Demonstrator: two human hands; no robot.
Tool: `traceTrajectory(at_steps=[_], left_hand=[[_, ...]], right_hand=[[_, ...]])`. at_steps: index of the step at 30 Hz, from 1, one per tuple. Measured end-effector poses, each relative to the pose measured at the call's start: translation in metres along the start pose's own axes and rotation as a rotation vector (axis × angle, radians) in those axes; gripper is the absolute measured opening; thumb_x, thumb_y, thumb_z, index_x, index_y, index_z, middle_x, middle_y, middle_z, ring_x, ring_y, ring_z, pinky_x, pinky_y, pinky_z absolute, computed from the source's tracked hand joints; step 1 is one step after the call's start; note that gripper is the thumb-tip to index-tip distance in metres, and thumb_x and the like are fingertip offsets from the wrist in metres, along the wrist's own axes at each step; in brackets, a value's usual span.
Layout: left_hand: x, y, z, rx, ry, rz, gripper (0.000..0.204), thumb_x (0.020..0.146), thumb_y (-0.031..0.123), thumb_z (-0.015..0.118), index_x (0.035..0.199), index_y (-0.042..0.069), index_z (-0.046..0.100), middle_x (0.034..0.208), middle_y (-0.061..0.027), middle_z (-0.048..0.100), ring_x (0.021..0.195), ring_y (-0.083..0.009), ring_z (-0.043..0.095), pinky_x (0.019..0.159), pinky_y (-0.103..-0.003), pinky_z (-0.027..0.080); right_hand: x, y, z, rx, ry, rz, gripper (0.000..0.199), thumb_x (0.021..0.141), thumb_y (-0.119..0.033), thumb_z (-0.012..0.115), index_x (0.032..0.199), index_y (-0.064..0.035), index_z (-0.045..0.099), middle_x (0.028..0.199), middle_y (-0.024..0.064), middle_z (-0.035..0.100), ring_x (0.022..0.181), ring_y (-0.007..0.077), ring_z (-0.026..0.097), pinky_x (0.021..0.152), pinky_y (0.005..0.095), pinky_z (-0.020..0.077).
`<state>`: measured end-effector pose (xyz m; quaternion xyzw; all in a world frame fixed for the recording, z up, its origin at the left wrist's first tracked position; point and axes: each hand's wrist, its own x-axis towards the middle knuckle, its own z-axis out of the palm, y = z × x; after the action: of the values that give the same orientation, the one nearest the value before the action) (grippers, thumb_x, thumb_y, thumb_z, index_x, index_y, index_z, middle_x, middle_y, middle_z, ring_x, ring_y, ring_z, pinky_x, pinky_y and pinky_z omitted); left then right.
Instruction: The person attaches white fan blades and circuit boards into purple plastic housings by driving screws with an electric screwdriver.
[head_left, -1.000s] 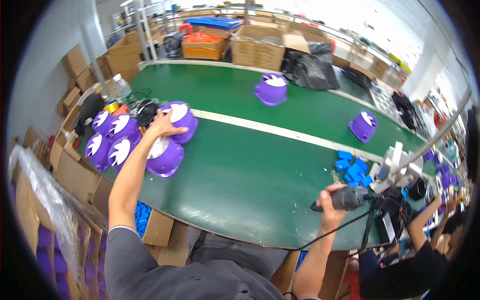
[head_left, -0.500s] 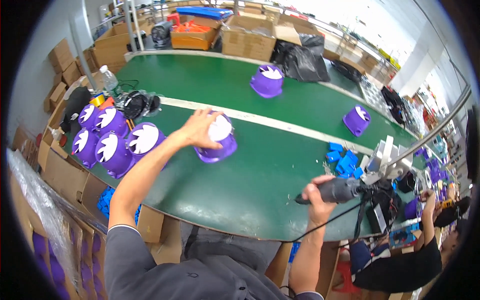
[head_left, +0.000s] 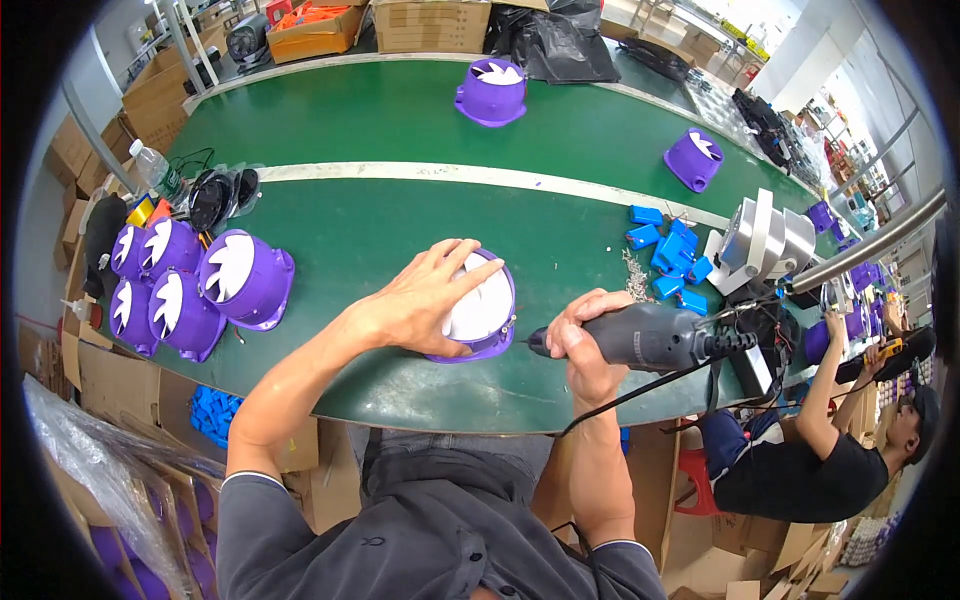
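A purple fan housing with white blades [head_left: 480, 312] lies on the green table [head_left: 400, 380] in front of me. My left hand [head_left: 425, 298] rests flat on top of it, fingers spread. My right hand [head_left: 583, 345] grips a grey electric screwdriver [head_left: 645, 338] held sideways, its tip at the housing's right rim. A black cable runs from the tool off the table edge.
Several purple fan housings [head_left: 190, 285] are grouped at the left. Two more [head_left: 490, 90] [head_left: 692, 158] sit farther back. Blue plastic parts [head_left: 665, 255] and a metal fixture [head_left: 765, 240] lie at the right. A co-worker in black [head_left: 830, 450] works at the lower right. Cardboard boxes [head_left: 430, 20] line the far side.
My left hand has carried one fan housing from the left group to the table in front of me and set it down. My right hand has brought the screwdriver tip to its rim.
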<state>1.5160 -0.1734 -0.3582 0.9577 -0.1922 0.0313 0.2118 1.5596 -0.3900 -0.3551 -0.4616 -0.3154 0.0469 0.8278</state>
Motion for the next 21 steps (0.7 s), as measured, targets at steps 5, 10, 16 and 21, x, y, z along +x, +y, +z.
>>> traceTrajectory(at_steps=[5,10,16,21], left_hand=[[-0.001,0.0,0.001,0.0,-0.001,0.001,0.099,0.053,0.033,0.079,0.135,0.009,0.031,0.133,-0.0264,0.027,0.122,-0.0432,0.03,0.1,-0.049,0.031],[-0.002,0.001,-0.001,-0.007,-0.009,-0.007,0.097,0.054,0.032,0.079,0.135,0.009,0.031,0.133,-0.0266,0.027,0.123,-0.0436,0.028,0.1,-0.05,0.032],[-0.002,-0.002,0.0,-0.008,-0.001,-0.004,0.097,0.054,0.032,0.079,0.136,0.009,0.031,0.134,-0.0267,0.027,0.124,-0.0435,0.028,0.1,-0.049,0.031],[-0.001,-0.001,0.001,-0.012,0.003,0.009,0.097,0.055,0.034,0.078,0.136,0.009,0.031,0.134,-0.0262,0.027,0.124,-0.0434,0.027,0.1,-0.049,0.031]], right_hand=[[0.004,0.004,0.007,-0.005,-0.019,-0.022,0.028,0.073,0.008,0.058,0.092,-0.0033,0.042,0.077,0.0094,0.049,0.06,0.013,0.051,0.049,0.0258,0.0464],[0.008,0.01,0.008,-0.026,-0.03,0.001,0.028,0.072,0.01,0.058,0.092,-0.0026,0.043,0.078,0.0095,0.05,0.06,0.0123,0.051,0.051,0.0255,0.046],[0.01,0.011,0.009,-0.054,-0.024,0.044,0.027,0.072,0.009,0.059,0.091,-0.0032,0.044,0.078,0.0082,0.051,0.06,0.0115,0.05,0.052,0.025,0.0452],[0.021,0.011,0.013,-0.249,0.01,0.082,0.019,0.074,0.004,0.058,0.087,-0.0025,0.045,0.07,0.0078,0.05,0.05,0.0132,0.05,0.046,0.0264,0.0432]])
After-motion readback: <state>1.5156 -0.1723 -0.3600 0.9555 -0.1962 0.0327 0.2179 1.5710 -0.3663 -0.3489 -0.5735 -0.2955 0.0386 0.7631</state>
